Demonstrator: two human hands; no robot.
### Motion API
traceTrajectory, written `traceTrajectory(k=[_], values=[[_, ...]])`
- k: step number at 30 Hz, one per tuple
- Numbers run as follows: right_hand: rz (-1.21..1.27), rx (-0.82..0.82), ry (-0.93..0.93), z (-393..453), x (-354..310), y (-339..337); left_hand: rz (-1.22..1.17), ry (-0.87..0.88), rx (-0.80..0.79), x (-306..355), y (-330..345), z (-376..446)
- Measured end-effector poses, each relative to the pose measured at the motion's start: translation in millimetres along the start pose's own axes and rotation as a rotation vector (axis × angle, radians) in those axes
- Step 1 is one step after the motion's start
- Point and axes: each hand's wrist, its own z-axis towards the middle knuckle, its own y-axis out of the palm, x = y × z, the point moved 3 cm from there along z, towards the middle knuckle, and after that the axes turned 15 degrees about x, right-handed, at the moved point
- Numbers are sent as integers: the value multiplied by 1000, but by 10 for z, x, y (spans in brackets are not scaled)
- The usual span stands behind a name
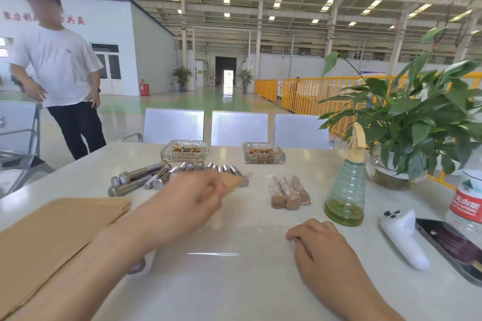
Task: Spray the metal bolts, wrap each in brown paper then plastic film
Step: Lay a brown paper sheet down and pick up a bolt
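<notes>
My left hand [193, 200] reaches forward over the table and grips a bolt wrapped in brown paper [232, 182]; the hand is motion-blurred. Behind it lies a pile of bare metal bolts [140, 178]. A clear sheet of plastic film [221, 253] lies flat in front of me. My right hand [320, 247] sits on its right edge with curled fingers pinching the film. Three wrapped bolts [288, 193] lie side by side at centre right. The green spray bottle [344, 190] stands beside them. A stack of brown paper [52, 232] lies at the left.
Two glass ashtrays [184, 150] [263, 153] stand at the far edge. On the right are a potted plant [407, 122], a water bottle [467, 206], a white device [403, 237] and a phone [451, 242]. A person [60, 68] stands at back left beyond the chairs [238, 128].
</notes>
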Motion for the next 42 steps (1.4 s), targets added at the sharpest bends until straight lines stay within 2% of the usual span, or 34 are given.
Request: traceTrajectory(k=[2,5,10,16,21,26,30,34,35,39,42], values=[[18,9,5,3,4,8,-32,115,-183,196,235,-121],[48,31,18,-6,23,8,-76,288,-306,336,478,-306],[85,39,50,4,46,7,-78,423,-295,358,569,-496],[145,38,117,22,85,13,-84,459,-315,292,576,-571],[236,63,196,29,104,22,-89,375,-320,325,616,-537],[226,68,167,14,90,53,68,201,-207,240,605,-492],[189,59,140,5,65,62,179,126,-366,214,696,-512],[191,57,130,-2,40,58,118,4,-489,159,703,-407],[190,58,132,-3,34,58,97,-40,-475,146,712,-316],[186,65,151,-4,36,71,160,-114,-190,33,901,295],[148,39,137,4,25,78,261,-127,-186,-79,1194,689]])
